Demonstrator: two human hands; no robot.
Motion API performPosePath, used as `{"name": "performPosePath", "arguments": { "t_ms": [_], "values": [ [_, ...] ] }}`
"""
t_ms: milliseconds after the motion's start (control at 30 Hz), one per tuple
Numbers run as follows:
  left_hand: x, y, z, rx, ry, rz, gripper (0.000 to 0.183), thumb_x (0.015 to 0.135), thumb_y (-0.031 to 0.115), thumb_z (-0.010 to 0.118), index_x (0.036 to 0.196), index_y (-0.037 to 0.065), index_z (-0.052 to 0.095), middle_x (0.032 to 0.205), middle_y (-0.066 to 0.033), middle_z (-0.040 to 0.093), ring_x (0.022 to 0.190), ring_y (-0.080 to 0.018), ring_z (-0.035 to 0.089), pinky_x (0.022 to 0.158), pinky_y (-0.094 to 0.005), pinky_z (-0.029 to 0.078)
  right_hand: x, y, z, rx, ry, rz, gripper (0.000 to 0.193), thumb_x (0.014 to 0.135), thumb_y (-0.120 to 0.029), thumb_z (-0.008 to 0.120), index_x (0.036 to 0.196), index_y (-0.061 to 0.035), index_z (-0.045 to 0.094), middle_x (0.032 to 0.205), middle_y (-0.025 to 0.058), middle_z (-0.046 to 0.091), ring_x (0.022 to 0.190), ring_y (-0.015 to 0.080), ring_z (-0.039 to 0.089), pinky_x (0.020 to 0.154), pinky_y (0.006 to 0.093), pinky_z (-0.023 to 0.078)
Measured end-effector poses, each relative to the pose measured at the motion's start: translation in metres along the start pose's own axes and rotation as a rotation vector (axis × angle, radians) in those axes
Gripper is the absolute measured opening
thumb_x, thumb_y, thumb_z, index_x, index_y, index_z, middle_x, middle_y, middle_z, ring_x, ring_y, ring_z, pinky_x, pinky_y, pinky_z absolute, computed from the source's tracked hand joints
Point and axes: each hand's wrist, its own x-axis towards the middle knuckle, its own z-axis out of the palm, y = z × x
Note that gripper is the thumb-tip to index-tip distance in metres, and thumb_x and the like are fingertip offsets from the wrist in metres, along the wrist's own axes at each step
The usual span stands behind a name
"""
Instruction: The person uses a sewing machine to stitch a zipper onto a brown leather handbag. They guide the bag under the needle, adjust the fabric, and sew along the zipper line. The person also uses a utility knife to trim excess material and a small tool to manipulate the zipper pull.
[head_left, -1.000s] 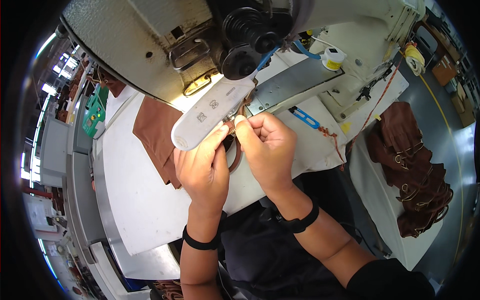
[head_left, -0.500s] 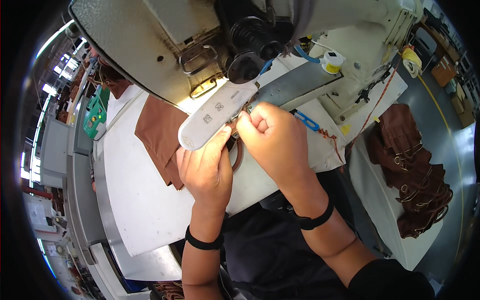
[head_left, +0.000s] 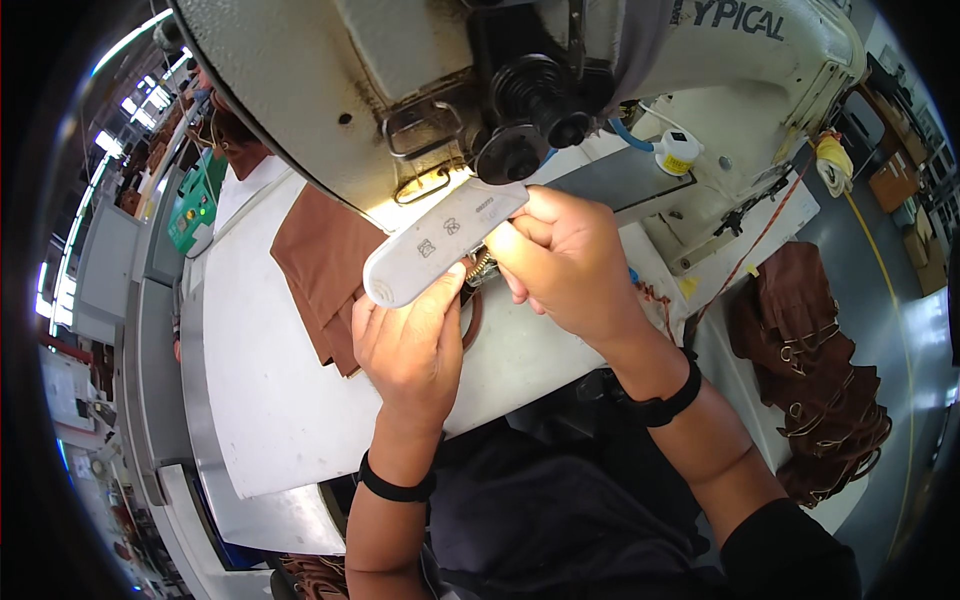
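Both my hands work close together below the head of a sewing machine, beside its pale oblong guard. My left hand is closed, its thumb and fingertips at the guard's lower edge on a brown leather piece with a curved strap-like edge. A small brass-coloured metal part shows between the hands. Fingers curled in a pinch, my right hand sits at the guard's right end; what it grips is hidden. Left of the guard lies a folded brown leather panel.
The white tabletop carries the work. A small white bottle stands on the machine bed. Brown leather pieces with metal rings are heaped at the right. An orange-red cord hangs nearby. A green box stands far left.
My right hand has shifted up and right along the guard, turning slightly, and now covers most of the blue snips. My left hand stays nearly in place. The view has shifted slightly.
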Motion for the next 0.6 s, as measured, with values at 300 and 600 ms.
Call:
{"name": "performPosePath", "arguments": {
  "t_ms": [300, 600],
  "values": [
    [-0.0010, 0.0029, 0.0012, -0.021, 0.002, -0.064, 0.018, 0.087, -0.004, 0.078, 0.103, 0.004, 0.079, 0.105, -0.0103, 0.081, 0.096, -0.0221, 0.077, 0.086, -0.0331, 0.051, -0.0012, 0.0057, 0.0026, -0.099, 0.026, -0.055, 0.017, 0.096, -0.009, 0.068, 0.086, 0.0038, 0.063, 0.056, 0.0028, 0.049, 0.054, 0.0061, 0.039, 0.050, 0.0310, 0.036],
    [0.0023, 0.0032, 0.0016, -0.012, 0.003, -0.085, 0.016, 0.087, -0.004, 0.079, 0.101, 0.003, 0.080, 0.104, -0.0096, 0.081, 0.097, -0.0219, 0.077, 0.087, -0.0331, 0.052, -0.0012, 0.0049, 0.0017, -0.121, 0.021, -0.041, 0.018, 0.097, -0.010, 0.067, 0.087, 0.0038, 0.063, 0.056, 0.0029, 0.048, 0.054, 0.0069, 0.038, 0.050, 0.0313, 0.036]
  ]
}}
